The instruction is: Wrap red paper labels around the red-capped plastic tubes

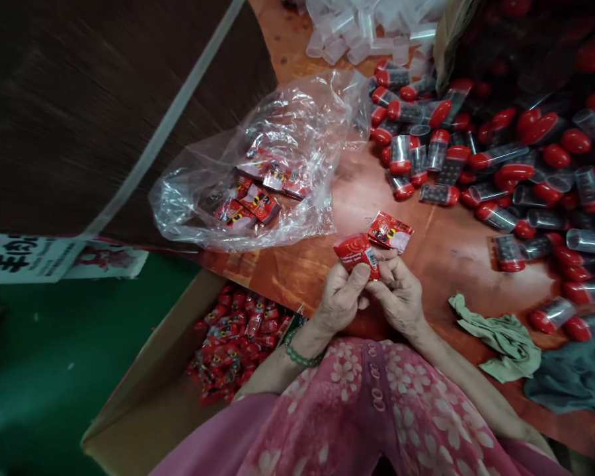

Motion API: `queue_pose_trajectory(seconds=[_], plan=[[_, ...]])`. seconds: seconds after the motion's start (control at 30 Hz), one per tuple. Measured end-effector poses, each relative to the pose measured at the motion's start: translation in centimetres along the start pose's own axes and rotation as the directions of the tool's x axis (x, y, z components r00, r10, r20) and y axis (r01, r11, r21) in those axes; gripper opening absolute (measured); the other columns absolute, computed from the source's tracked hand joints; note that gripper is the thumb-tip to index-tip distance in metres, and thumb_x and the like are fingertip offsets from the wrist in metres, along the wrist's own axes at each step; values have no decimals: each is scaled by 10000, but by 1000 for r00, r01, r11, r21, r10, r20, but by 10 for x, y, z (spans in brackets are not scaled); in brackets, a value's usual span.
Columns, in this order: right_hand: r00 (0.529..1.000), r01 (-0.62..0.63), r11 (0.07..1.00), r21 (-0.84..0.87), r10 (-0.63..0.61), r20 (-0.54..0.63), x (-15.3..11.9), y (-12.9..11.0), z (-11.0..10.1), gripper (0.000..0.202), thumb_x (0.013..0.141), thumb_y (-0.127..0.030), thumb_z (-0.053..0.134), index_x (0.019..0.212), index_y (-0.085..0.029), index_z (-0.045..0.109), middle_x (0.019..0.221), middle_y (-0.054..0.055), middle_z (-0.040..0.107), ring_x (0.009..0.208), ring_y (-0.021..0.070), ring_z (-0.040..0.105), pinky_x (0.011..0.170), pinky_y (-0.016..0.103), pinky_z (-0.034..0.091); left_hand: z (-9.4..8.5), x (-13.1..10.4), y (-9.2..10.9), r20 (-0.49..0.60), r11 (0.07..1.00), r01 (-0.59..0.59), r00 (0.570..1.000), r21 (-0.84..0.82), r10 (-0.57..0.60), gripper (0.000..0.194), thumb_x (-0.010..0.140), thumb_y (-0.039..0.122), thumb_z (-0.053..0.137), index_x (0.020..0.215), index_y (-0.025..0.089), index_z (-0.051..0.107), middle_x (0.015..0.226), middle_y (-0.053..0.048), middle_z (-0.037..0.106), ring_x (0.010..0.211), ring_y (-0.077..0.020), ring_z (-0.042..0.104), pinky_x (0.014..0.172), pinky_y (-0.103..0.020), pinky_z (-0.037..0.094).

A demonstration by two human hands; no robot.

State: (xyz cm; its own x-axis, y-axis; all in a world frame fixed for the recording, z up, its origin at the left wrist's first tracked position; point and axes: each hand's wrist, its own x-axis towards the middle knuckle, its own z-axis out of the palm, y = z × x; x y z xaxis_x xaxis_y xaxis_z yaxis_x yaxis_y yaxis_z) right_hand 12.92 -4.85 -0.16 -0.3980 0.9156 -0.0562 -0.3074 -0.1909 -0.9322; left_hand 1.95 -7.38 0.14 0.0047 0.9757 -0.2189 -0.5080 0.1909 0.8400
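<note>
My left hand [344, 294] is closed on a small red printed packet [353, 250], its thumb lying across the front, where a barcode shows. At the packet's lower right end, my right hand [399, 294] pinches with thumb and fingers; the exact grip is partly hidden. Just beyond my fingers, another red packet [391, 231] with a black and yellow cartoon figure lies on the table. Further left, a clear plastic bag [297, 109] lies with several similar packets [260, 201] in it.
Many red-capped clear tubes [443, 165] are heaped at the right. Empty translucent tubes [371, 30] lie at the back. A green cloth [506, 340] and dark cloth [572, 377] rest near the right edge. Below the table edge, a cardboard box [143, 377] holds many red-wrapped pieces [238, 337].
</note>
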Motion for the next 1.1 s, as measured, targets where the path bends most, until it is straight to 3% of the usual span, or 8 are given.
queue_pose_trajectory(seconds=[0.23,0.37,0.43,0.6,0.67,0.77,0.93,1.1], plan=[[991,40,979,-202,-14,132,-4,7,1,447,846,-535,716,711,-232,416,622,-59,606,474,98,599,472,215,507,-6,-26,7,-111,997,-28,993,66,35,411,899,569,597,983,178,690,946,-70,711,616,-88,550,490,-187,426],[883,313,782,-539,-31,468,-3,-13,-14,326,914,-519,645,884,-196,614,790,11,708,641,119,656,607,232,521,-54,-84,31,-309,912,18,944,410,120,338,918,489,583,908,168,689,964,-97,724,977,-227,676,889,-352,550],[898,393,606,-691,-92,430,1,-26,-30,299,950,-482,607,985,-189,655,855,45,734,753,157,685,706,277,542,-93,-119,44,-519,814,175,837,554,172,385,892,546,573,916,175,671,1002,-101,728,1059,-281,674,987,-447,528],[943,282,126,-951,-220,250,16,-33,-75,372,942,-380,634,1256,-181,652,1279,153,704,1195,305,635,992,464,487,-168,-182,66,-768,-70,779,627,623,129,740,759,654,651,1277,126,611,1093,-246,709,1195,-566,575,927,-757,445],[955,249,30,-968,-176,241,21,-24,-85,408,948,-361,624,1313,-178,630,1375,154,657,1280,318,595,1036,489,452,-169,-179,68,-664,-240,697,717,676,210,820,778,638,660,1410,135,519,1256,-282,657,1250,-597,529,919,-772,447],[953,244,-15,-970,-180,242,25,-8,-92,316,984,-314,570,1248,-181,679,1328,121,696,1266,283,617,1070,477,420,-136,-134,60,-279,-178,398,840,900,465,590,878,482,651,1407,240,557,1263,-153,711,1068,-400,716,913,-555,580],[909,309,3,-951,-293,295,24,4,-96,222,969,-181,555,1092,-207,738,1176,82,772,1146,247,684,1056,481,417,-48,-8,25,467,-136,-460,757,878,457,532,906,187,653,1423,189,530,1400,-153,633,1256,-236,649,1059,-359,541],[929,308,217,-926,-277,244,26,1,-95,229,967,-153,533,1072,-204,730,1140,107,776,1109,238,698,1025,478,461,-19,70,0,623,-154,-604,755,782,205,398,968,163,514,1359,141,589,1446,-197,575,1375,-284,546,1156,-509,445]])
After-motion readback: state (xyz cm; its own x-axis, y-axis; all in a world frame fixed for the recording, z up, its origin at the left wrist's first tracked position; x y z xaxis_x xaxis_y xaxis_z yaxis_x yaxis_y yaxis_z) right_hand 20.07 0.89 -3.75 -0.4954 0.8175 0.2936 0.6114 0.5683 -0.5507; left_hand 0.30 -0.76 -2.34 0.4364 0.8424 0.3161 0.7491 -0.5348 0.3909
